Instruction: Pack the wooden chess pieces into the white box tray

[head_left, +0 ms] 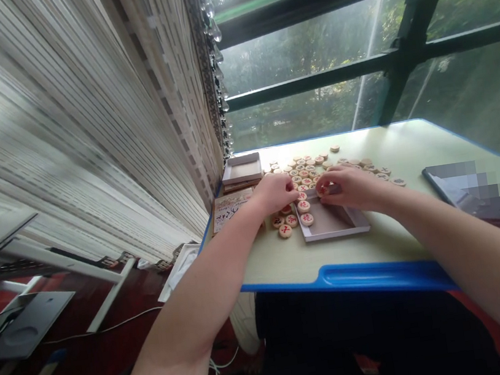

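Round wooden Chinese chess pieces [304, 173] with red and dark characters lie in a cluster on the table. A shallow open cardboard box [337, 232] sits in front of them, with several red-marked pieces [306, 220] lined up along its left side. My left hand [274, 190] is at the box's back left corner, fingers curled in beside that row; what they hold, if anything, is hidden. Over the back of the box, my right hand [345, 187] pinches one chess piece [323, 191] between thumb and fingers. A few loose pieces [285, 231] rest left of the box.
Another shallow box part [242, 168] stands at the back left, behind a printed box lid [229, 208]. A dark-edged flat object [449, 184] lies at the right, partly blurred. The table has a blue rim [383, 277]. A curtain [127, 105] hangs left; a window [311, 92] is behind.
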A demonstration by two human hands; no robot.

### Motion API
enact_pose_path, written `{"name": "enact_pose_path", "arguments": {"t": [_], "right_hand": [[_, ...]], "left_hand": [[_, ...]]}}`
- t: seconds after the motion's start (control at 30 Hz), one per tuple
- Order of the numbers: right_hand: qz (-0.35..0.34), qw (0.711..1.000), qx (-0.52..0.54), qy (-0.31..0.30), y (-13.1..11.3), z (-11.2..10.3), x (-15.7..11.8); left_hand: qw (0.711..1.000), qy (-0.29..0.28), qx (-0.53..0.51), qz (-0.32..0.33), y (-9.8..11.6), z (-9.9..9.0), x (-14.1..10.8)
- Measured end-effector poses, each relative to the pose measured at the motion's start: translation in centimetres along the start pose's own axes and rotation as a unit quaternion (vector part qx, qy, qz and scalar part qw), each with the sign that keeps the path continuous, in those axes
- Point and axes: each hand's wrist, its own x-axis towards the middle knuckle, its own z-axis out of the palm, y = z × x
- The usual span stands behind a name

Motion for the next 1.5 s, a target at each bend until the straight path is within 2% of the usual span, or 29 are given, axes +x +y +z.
{"name": "enact_pose_path", "arguments": {"t": [0.13, 0.2, 0.3, 0.57, 0.87, 1.0, 1.1, 1.2, 1.3, 1.4, 1.5], "right_hand": [[-0.003, 0.998, 0.055, 0.015, -1.9, -0.7, -0.3], [-0.023, 0.996, 0.088, 0.025, -2.8, -0.9, -0.6], [-0.067, 0.991, 0.115, 0.008, -3.6, -0.8, -0.8], [-0.119, 0.991, 0.060, -0.009, -4.0, 0.9, -0.9], [-0.137, 0.990, 0.025, -0.012, -4.5, 0.5, -1.0], [-0.138, 0.990, 0.041, 0.000, -4.4, 0.0, -1.0], [-0.089, 0.994, 0.047, 0.044, -3.2, -1.0, -0.6], [0.037, 0.990, 0.019, 0.132, -1.1, -2.2, 0.2], [0.162, 0.966, 0.013, 0.199, 1.0, -3.1, 0.8], [0.218, 0.955, 0.004, 0.202, 2.4, -3.5, 0.9], [0.250, 0.953, -0.008, 0.168, 3.0, -3.4, 1.0]], "left_hand": [[1.000, -0.001, -0.013, 0.006, -0.3, 0.1, 0.0], [1.000, 0.000, -0.020, 0.008, -0.4, 0.2, 0.0], [1.000, 0.006, -0.022, 0.018, -0.5, 0.2, 0.1], [1.000, -0.001, -0.026, 0.018, -0.4, 0.0, 0.2], [0.999, -0.010, -0.027, 0.017, -0.3, -0.1, 0.2], [1.000, -0.003, -0.018, 0.005, -0.2, -0.1, 0.2], [1.000, 0.008, -0.017, -0.004, -0.3, 0.0, 0.3], [0.999, 0.029, -0.016, -0.011, -0.3, -0.3, 0.5], [0.999, 0.020, -0.018, -0.024, 0.5, -1.3, 1.0], [0.998, -0.035, 0.033, -0.041, 1.8, -2.4, 2.0], [0.994, -0.051, 0.084, -0.050, 2.5, -2.8, 3.1]]}}
